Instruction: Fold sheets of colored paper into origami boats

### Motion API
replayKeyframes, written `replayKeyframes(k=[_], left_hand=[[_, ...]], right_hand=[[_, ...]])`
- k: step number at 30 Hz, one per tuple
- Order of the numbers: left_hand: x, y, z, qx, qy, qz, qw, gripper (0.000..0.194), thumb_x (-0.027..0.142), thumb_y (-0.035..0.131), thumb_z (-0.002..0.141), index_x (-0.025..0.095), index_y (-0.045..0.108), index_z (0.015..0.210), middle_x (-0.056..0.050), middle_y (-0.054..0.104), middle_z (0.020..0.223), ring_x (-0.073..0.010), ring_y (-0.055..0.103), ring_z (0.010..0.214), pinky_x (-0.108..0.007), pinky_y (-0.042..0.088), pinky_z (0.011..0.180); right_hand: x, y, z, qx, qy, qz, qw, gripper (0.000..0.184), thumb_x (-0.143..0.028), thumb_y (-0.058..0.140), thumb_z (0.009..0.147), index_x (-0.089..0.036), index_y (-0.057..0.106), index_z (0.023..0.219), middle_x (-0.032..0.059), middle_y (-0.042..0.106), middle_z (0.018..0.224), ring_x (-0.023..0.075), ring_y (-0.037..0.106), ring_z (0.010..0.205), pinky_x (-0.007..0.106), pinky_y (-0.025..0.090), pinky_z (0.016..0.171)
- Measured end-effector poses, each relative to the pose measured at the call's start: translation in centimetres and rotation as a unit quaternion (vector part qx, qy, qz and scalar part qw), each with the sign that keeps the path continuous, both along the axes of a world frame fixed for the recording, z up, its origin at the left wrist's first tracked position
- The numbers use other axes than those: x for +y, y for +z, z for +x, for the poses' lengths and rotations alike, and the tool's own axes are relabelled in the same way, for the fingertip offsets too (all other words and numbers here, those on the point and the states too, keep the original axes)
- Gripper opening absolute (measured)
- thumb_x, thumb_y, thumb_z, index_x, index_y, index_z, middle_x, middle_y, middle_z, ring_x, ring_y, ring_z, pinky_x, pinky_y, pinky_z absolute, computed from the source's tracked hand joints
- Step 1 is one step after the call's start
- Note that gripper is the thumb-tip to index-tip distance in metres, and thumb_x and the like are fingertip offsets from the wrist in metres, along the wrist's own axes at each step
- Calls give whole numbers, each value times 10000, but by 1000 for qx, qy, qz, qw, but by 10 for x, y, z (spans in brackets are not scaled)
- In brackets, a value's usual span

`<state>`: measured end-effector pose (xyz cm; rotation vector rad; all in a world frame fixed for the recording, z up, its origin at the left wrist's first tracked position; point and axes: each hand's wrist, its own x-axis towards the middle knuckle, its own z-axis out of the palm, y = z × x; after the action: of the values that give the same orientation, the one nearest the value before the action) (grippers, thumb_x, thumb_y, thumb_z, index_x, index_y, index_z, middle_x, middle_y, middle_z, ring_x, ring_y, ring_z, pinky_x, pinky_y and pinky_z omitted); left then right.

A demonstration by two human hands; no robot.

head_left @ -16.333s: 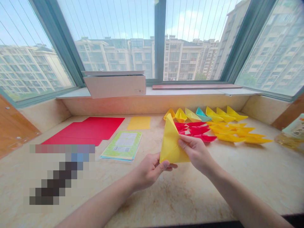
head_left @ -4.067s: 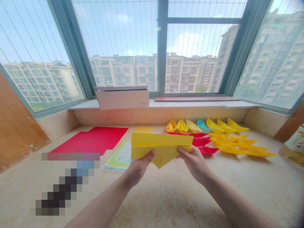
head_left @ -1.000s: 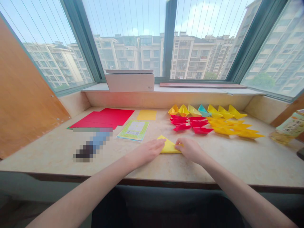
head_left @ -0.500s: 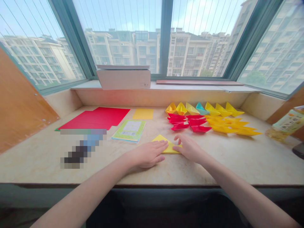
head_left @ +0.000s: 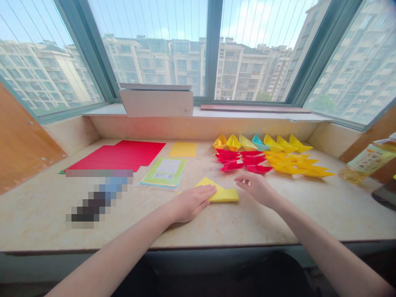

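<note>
A folded sheet of yellow paper (head_left: pixel 225 195) lies on the stone-patterned counter, with a peaked top and a flat strip along its lower right edge. Pressing on its left part is my left hand (head_left: pixel 192 202), palm down with the fingers stretched out; it hides that side of the paper. My right hand (head_left: pixel 254 186) hovers just right of the paper, apart from it, fingers loosely bent and nothing in them. Behind it sit red paper boats (head_left: pixel 232 166), yellow paper boats (head_left: pixel 298 166) and a blue-green one (head_left: pixel 259 142) in rows.
Red paper sheets (head_left: pixel 123 154) lie at the left, near a yellow square sheet (head_left: pixel 183 149) and a green booklet (head_left: pixel 165 172). A pixelated patch (head_left: pixel 99 198) covers something in front. A white box (head_left: pixel 156 102) stands on the sill; a labelled bottle (head_left: pixel 371 159) is at the right.
My right hand has let go of the paper and moved slightly right. The paper's lower right part now shows as a strip. My left hand stays on the paper, and the view has shifted a little.
</note>
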<state>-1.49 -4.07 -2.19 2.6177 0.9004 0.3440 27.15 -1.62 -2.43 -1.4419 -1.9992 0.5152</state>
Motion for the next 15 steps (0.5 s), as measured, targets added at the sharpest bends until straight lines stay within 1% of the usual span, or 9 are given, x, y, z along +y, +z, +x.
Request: replayKeyframes(k=[3,5,7,10,12,15], left_hand=[[3,-4,-2,-27,11,11,1000,465,255,434,983,200,461,1443,-95,479,1497,-227,452,1379,-390,353,1160],[5,-6,-5,-52,27,27,998,463,239,446,975,183,469,1434,-113,512,1468,-241,505,1337,-396,409,1123],[9,-7,-10,-81,45,46,995,466,225,443,973,175,462,1435,-130,550,1431,-256,567,1275,-405,470,1068],[14,-8,-20,-122,75,91,985,459,209,407,989,205,442,1446,-119,615,1361,-252,642,1178,-401,539,981],[18,-8,-25,-145,95,138,975,452,200,398,996,217,439,1446,-112,650,1316,-245,671,1130,-390,566,935],[21,-8,-28,-149,111,193,964,450,210,409,1000,209,426,1450,-127,660,1296,-251,685,1102,-385,584,897]], right_hand=[[7,3,1,-30,66,-4,997,168,-196,603,840,-207,750,922,51,751,909,211,659,794,322,492,722],[9,2,-1,-30,84,3,996,176,-171,585,852,-210,751,896,49,753,909,210,665,807,316,488,719],[10,-1,-2,-21,77,12,997,193,-169,561,875,-209,747,907,50,755,921,212,667,821,319,488,727],[11,-7,-3,-10,58,17,998,196,-180,564,887,-203,738,973,57,756,988,215,671,859,331,500,773],[10,-8,-4,-6,54,16,998,191,-180,580,880,-202,738,983,57,755,1005,213,672,865,333,508,789],[9,-9,-7,-3,49,18,999,195,-177,587,873,-202,742,990,55,756,962,206,669,820,331,521,766]])
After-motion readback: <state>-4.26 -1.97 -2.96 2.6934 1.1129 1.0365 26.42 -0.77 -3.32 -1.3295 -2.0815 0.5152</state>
